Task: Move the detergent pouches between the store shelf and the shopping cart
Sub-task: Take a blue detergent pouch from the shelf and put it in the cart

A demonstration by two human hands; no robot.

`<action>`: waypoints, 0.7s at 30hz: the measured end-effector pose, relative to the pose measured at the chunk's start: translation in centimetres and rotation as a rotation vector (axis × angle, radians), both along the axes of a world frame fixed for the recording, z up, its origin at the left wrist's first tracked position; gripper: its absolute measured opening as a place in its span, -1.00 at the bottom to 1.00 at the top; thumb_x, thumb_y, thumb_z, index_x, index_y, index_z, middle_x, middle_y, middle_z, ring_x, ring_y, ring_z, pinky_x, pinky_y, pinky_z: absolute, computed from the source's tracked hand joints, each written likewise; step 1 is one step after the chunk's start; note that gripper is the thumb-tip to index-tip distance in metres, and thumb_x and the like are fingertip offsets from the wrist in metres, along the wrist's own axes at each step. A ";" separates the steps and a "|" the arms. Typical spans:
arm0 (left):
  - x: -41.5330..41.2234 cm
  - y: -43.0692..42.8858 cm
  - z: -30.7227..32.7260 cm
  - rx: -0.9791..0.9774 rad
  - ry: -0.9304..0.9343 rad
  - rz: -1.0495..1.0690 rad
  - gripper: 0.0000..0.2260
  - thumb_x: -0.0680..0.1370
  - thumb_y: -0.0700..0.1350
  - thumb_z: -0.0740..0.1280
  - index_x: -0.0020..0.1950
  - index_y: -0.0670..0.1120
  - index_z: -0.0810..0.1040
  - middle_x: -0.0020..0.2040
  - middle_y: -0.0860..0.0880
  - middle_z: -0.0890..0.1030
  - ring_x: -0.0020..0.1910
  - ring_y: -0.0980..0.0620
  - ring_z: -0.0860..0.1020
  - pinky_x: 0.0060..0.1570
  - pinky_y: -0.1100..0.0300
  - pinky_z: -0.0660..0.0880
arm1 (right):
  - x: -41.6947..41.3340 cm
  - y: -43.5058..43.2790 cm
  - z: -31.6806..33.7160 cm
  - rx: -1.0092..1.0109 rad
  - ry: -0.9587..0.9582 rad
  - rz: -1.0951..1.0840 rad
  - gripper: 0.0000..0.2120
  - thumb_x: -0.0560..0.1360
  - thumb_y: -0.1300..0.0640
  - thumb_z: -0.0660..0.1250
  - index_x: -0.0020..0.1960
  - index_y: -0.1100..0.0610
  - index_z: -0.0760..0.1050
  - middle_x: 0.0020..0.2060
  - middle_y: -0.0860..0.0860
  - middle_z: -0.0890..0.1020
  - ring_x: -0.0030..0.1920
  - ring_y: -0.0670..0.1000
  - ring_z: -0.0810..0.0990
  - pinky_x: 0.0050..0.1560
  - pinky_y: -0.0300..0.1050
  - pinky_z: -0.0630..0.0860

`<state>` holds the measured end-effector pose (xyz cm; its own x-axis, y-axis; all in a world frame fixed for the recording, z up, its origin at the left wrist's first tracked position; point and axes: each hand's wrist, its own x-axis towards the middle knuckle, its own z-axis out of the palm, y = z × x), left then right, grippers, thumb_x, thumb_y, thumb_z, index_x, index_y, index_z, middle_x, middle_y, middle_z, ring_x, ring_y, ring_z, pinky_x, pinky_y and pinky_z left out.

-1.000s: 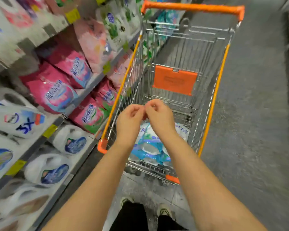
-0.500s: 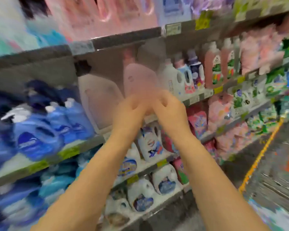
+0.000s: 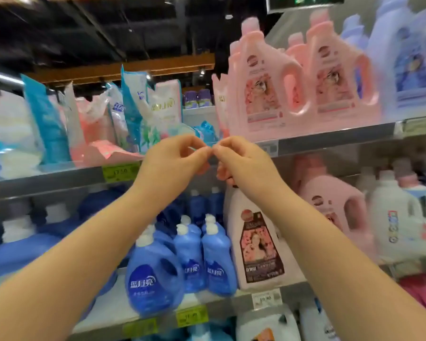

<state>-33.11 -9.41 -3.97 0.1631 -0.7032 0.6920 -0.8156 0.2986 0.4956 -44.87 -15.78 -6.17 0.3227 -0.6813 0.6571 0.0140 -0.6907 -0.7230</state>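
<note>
Several detergent pouches stand on the upper shelf [image 3: 59, 179] at the left: a blue one [image 3: 47, 124], a white and green one [image 3: 164, 112], and a pink one [image 3: 101, 148] lying flat. A small blue pouch [image 3: 205, 130] lies just behind my hands. My left hand [image 3: 172, 163] and my right hand [image 3: 244, 163] are raised together at the shelf's front edge. Their fingers are curled and their fingertips meet, with nothing in either hand. The shopping cart is out of view.
Pink jugs [image 3: 263, 94] fill the upper shelf to the right. Below my arms stand blue bottles [image 3: 153, 274], a white jug with a dark label [image 3: 258, 244] and white jugs [image 3: 394, 222] at the right. Yellow price tags [image 3: 119, 171] line the shelf edges.
My view has swung from the cart, with a blue pouch in it, left and up to the shelves. My hands stayed together with fingertips touching and rose to the pouch shelf.
</note>
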 end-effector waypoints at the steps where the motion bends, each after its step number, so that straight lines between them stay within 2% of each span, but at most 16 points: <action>1: 0.9 -0.5 0.8 -0.002 -0.068 0.042 -0.89 0.50 -0.01 0.33 -0.23 0.08 0.55 -0.33 0.09 0.64 -0.28 0.17 0.59 -0.13 0.22 0.49 | 0.4 -1.2 0.7 0.003 0.028 0.023 -0.86 0.52 0.05 0.25 -0.22 -0.04 0.46 -0.41 -0.09 0.54 -0.32 -0.06 0.54 -0.17 -0.09 0.48; 5: 3.7 -2.6 3.8 0.002 -0.251 0.212 -0.94 0.51 0.04 0.32 -0.10 0.08 0.52 -0.26 0.13 0.60 -0.23 0.16 0.55 -0.15 0.18 0.44 | 1.8 -5.7 4.3 -0.042 0.150 0.031 -0.88 0.53 0.09 0.26 -0.19 -0.04 0.45 -0.37 -0.05 0.55 -0.35 -0.10 0.54 -0.17 -0.09 0.52; 7: 5.3 -4.4 5.6 0.060 -0.293 0.284 -0.86 0.51 0.06 0.31 0.01 0.06 0.50 -0.24 0.15 0.57 -0.23 0.15 0.52 -0.15 0.19 0.39 | 2.7 -8.2 6.6 -0.123 0.252 -0.008 -0.91 0.53 0.09 0.27 -0.15 -0.04 0.44 -0.28 -0.06 0.56 -0.27 -0.10 0.56 -0.08 -0.09 0.55; 9: 6.5 -6.2 7.1 0.140 -0.320 0.348 -0.73 0.51 0.08 0.31 0.16 0.04 0.46 -0.13 0.10 0.56 -0.16 0.08 0.51 -0.11 0.21 0.37 | 3.6 -10.2 8.7 -0.200 0.355 -0.065 -0.98 0.53 0.09 0.27 -0.08 -0.02 0.45 -0.17 -0.05 0.56 -0.10 -0.04 0.58 0.03 -0.08 0.56; 10: 7.2 -7.3 7.8 0.187 -0.318 0.378 -0.66 0.51 0.09 0.30 0.24 0.03 0.41 -0.05 0.08 0.56 -0.11 0.06 0.50 -0.09 0.21 0.37 | 4.3 -11.1 9.6 -0.242 0.413 -0.104 -0.96 0.53 0.08 0.27 -0.02 0.00 0.46 -0.10 -0.04 0.56 -0.02 -0.01 0.57 0.07 -0.07 0.54; 12: 8.4 -9.9 8.9 0.262 -0.291 0.408 -0.53 0.50 0.12 0.31 0.36 0.03 0.30 0.10 0.02 0.55 -0.05 0.04 0.48 -0.05 0.19 0.38 | 6.0 -13.2 11.0 -0.319 0.567 -0.187 -0.80 0.54 0.04 0.27 0.14 0.03 0.48 0.07 0.01 0.57 0.10 0.03 0.54 0.12 -0.10 0.49; 15: 10.6 -13.9 9.4 0.342 -0.305 0.442 -0.39 0.49 0.15 0.32 0.46 0.02 0.18 0.32 -0.07 0.45 0.13 -0.05 0.48 0.11 0.13 0.39 | 8.8 -16.0 11.6 -0.398 0.826 -0.278 -0.62 0.56 -0.02 0.23 0.33 0.08 0.40 0.23 0.06 0.51 0.19 0.05 0.48 0.06 -0.17 0.39; 18: 12.7 -17.1 9.4 0.475 -0.377 0.469 -0.34 0.49 0.17 0.30 0.49 0.01 0.12 0.38 -0.09 0.39 0.27 -0.08 0.43 0.18 0.13 0.36 | 11.7 -18.8 11.4 -0.392 1.037 -0.328 -0.55 0.56 -0.12 0.20 0.34 0.11 0.38 0.23 0.08 0.52 0.14 0.07 0.49 -0.02 -0.16 0.36; 21: 14.3 -19.4 9.5 0.547 -0.351 0.450 -0.32 0.52 0.16 0.28 0.52 -0.01 0.05 0.43 -0.09 0.33 0.31 -0.08 0.39 0.21 0.15 0.34 | 14.3 -20.9 11.2 -0.332 1.201 -0.338 -0.55 0.56 -0.17 0.17 0.25 0.14 0.44 0.01 0.06 0.57 -0.05 0.06 0.46 -0.07 -0.12 0.35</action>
<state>-18.80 -28.80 5.52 0.3492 -0.8768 0.3305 -0.9359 -0.3093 0.1684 -30.57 -36.71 5.03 0.6705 -0.7055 0.2296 -0.7315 -0.6803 0.0457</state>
